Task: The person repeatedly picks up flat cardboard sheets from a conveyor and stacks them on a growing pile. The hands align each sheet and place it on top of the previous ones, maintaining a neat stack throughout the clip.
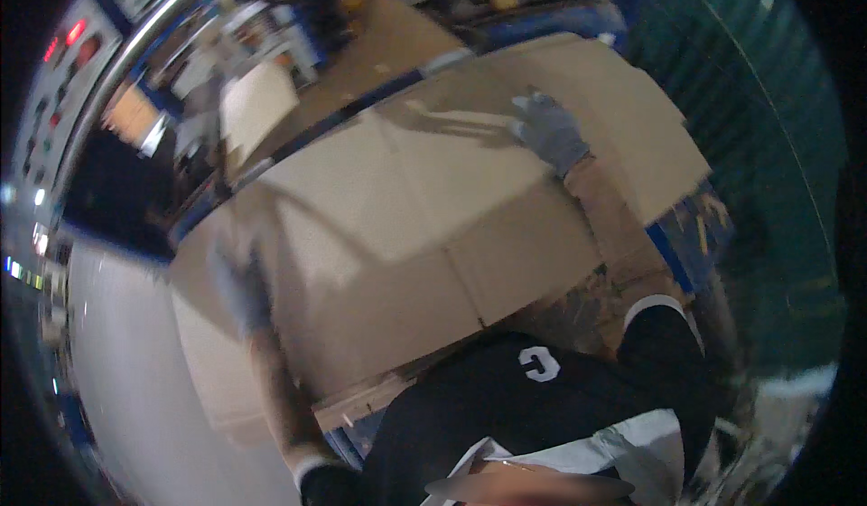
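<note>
A large sheet of brown cardboard (406,199), with crease lines across it, lies in front of me. My right hand (553,135), in a grey glove, is over the sheet's far right part, its fingers apart and nothing seen in them. Over the left end of the cardboard is my left hand (242,289), also gloved in grey. It is smeared by motion, but its thumb and fingers look stretched out and apart. Whether either palm presses on the board, I cannot tell. Both arms cast long shadows across the sheet.
Beyond the cardboard's far edge runs a blue machine frame (312,131) with cluttered parts behind it. At the far left stands a control panel (68,81) with red lights. A green corrugated wall (768,145) is on the right. Scraps (709,221) lie by the sheet's right end.
</note>
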### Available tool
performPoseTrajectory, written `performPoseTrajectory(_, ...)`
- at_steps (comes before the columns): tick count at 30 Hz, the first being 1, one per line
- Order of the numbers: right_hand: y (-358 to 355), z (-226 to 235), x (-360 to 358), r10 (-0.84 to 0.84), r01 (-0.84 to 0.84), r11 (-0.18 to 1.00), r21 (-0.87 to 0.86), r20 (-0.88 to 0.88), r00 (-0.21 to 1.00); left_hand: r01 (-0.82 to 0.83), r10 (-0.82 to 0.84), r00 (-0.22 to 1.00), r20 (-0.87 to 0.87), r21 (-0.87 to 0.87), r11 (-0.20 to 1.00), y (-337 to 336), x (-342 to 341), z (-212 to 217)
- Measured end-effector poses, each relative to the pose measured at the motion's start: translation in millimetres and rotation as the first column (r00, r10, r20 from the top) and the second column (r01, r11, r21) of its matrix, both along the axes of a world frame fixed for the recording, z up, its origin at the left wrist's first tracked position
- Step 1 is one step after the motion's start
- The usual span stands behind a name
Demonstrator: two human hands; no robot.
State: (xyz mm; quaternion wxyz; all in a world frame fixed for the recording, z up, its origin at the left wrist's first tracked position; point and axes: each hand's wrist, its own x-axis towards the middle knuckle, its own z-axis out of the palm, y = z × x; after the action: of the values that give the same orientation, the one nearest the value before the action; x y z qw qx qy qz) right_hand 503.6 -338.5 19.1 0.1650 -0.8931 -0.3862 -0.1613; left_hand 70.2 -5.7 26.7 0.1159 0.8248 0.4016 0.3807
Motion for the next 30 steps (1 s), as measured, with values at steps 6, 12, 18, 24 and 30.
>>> performPoseTrajectory(6,-163,-28,-49,-0.711,0.654,0.626,0.425,-0.032,0.702,-0.817,0.806,0.563,-0.183,-0.271,0.509,-76,-182,-29)
performPoseTrajectory(12,-215,-77,-10,0.046,0.498,0.017,0.867,-0.498,0.866,-0.717,0.841,0.515,0.163,-0.455,0.528,-96,-205,-38)
performPoseTrajectory(18,-191,18,-17,0.309,0.497,0.013,0.868,-0.476,0.823,0.159,0.302,0.37,0.879,-0.38,0.911,-84,-283,-52)
performPoseTrajectory(24,-160,78,-157,-0.073,0.369,0.517,0.773,-0.389,0.918,-0.071,0.243,0.836,0.493,-0.343,0.937,-66,-270,-61)
performPoseTrajectory(30,-139,32,-202,0.627,-0.627,0.751,0.208,0.078,0.775,0.17,0.01,0.914,0.405,-0.406,0.898,-146,-157,3)
